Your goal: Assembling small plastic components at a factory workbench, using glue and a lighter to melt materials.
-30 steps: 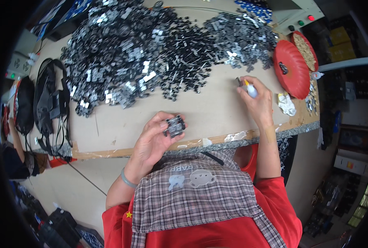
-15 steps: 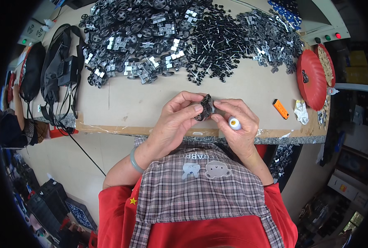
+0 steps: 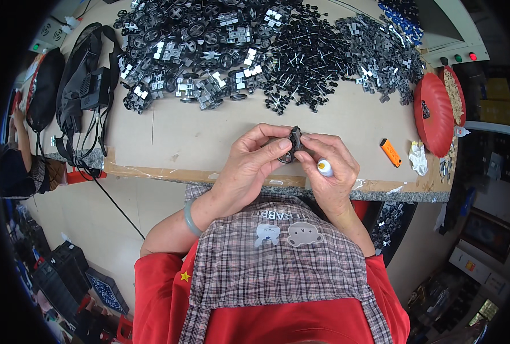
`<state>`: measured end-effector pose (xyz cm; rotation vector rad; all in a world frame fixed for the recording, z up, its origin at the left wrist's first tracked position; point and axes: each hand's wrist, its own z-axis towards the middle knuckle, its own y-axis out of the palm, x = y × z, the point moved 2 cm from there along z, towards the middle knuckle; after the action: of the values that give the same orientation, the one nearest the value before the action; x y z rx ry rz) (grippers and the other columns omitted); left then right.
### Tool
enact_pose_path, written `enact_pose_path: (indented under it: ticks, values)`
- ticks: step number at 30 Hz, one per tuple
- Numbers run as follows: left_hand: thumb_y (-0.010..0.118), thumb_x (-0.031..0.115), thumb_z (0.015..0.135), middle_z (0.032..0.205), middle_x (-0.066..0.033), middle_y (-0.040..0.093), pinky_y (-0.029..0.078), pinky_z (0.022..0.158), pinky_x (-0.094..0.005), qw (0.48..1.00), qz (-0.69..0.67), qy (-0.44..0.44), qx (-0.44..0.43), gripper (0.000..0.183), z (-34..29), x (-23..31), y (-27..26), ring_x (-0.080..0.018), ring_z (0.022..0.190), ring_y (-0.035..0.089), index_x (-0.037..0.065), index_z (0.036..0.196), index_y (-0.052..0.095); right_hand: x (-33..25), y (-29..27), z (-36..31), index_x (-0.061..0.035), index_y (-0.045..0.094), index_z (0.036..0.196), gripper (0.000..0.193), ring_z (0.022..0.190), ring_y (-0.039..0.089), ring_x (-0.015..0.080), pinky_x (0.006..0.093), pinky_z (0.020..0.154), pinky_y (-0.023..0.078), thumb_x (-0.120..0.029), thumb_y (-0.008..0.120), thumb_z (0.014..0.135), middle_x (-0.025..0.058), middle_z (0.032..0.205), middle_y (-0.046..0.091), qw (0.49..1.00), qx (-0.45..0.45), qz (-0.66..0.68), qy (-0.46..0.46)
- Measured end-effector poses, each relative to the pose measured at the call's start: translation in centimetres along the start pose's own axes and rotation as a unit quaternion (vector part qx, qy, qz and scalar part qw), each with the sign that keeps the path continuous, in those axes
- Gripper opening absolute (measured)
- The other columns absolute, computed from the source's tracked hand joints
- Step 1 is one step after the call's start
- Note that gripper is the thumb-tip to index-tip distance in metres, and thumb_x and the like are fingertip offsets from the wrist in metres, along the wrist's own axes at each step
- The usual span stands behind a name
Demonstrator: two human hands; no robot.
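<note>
A black part [image 3: 296, 139] is being pinched by left hand [image 3: 254, 159] and right hand [image 3: 342, 179], steady, light pressure seemingly being required while a bottle [image 3: 325, 168] is being gripped in the right

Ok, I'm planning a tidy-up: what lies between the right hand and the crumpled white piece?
In the head view, an orange black-ended object lies between the right hand and the crumpled white piece.
</note>
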<state>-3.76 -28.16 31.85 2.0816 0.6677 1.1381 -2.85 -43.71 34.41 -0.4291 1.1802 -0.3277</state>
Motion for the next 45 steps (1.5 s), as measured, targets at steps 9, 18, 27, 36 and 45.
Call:
enact_pose_path:
  ticks: [9, 18, 27, 36, 45]
  values:
    - [0.059, 0.012, 0.091, 0.104, -0.0064, 0.059, 0.05, 0.087, -0.0283, 1.0, -0.006, 0.008, -0.006, 0.021, 0.0, -0.3, -0.1, -0.0122, 0.098, 0.058, 0.003, 0.11, 0.056, -0.1, 0.0, -0.1, -0.0019, 0.068, 0.095, 0.028, 0.076, 0.067, 0.0208, 0.0278, 0.061, 0.055, -0.001, 0.076, 0.068, 0.0121, 0.091, 0.065, 0.999, 0.001, -0.032, -0.025]
    - [0.062, 0.01, 0.089, 0.104, -0.0045, 0.058, 0.05, 0.083, -0.0256, 0.996, 0.067, 0.046, 0.024, 0.018, -0.1, 0.1, 0.4, -0.01, 0.096, 0.057, 0.004, 0.106, 0.058, -0.5, -0.3, 0.3, 0.0009, 0.067, 0.093, 0.025, 0.073, 0.067, 0.0209, 0.0285, 0.059, 0.055, -0.002, 0.075, 0.069, 0.0115, 0.091, 0.064, 0.996, -0.02, -0.057, -0.07]
    - [0.063, 0.014, 0.089, 0.102, -0.0036, 0.058, 0.051, 0.081, -0.0268, 0.998, 0.05, 0.025, 0.017, 0.02, 0.2, 0.2, 0.2, -0.0093, 0.092, 0.057, 0.005, 0.106, 0.059, -0.4, -0.4, 0.6, 0.0009, 0.066, 0.092, 0.025, 0.079, 0.067, 0.024, 0.0304, 0.064, 0.056, 0.0, 0.074, 0.068, 0.0129, 0.096, 0.065, 0.995, -0.035, -0.051, -0.076]
    - [0.06, 0.015, 0.091, 0.098, -0.0056, 0.06, 0.053, 0.083, -0.0308, 0.997, 0.073, -0.003, -0.01, 0.018, 0.2, 0.6, 0.2, -0.0117, 0.094, 0.059, 0.004, 0.105, 0.059, -0.2, -1.2, 1.2, -0.0024, 0.065, 0.102, 0.033, 0.076, 0.067, 0.0228, 0.0299, 0.061, 0.055, -0.001, 0.073, 0.07, 0.011, 0.093, 0.065, 0.993, -0.085, -0.028, -0.072]
    - [0.058, 0.016, 0.091, 0.096, -0.007, 0.06, 0.057, 0.075, -0.0294, 0.997, 0.004, -0.062, -0.051, 0.014, 0.2, 0.4, 0.1, -0.0131, 0.089, 0.062, 0.003, 0.096, 0.058, -0.2, -2.5, 1.9, -0.0059, 0.066, 0.108, 0.04, 0.072, 0.065, 0.0169, 0.0285, 0.059, 0.054, -0.003, 0.074, 0.069, 0.0073, 0.09, 0.064, 0.982, -0.186, 0.009, -0.038]
